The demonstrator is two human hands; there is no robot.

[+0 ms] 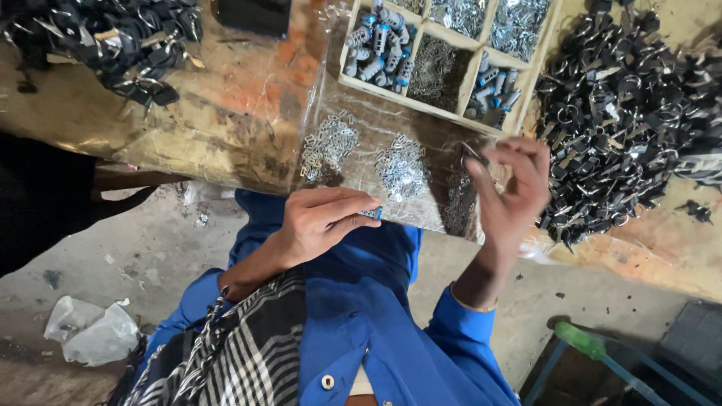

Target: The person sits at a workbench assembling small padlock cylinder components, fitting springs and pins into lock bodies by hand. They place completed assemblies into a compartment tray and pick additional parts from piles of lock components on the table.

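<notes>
Small blue-and-metal part: pinched at the fingertips of your left hand, which is curled closed around it just above your blue shirt, at the near edge of the surface.
Thin metal piece: gripped between thumb and fingers of your right hand, raised over the clear plastic sheet.
Loose silver clips: several small heaps on that sheet, just beyond both hands.
Wooden divided tray: behind the heaps, compartments holding blue-and-silver cylinders and fine metal bits.
Black key-like parts: large pile to the right of the tray; a second pile far left.
Checked cloth: lies over your lap.
</notes>
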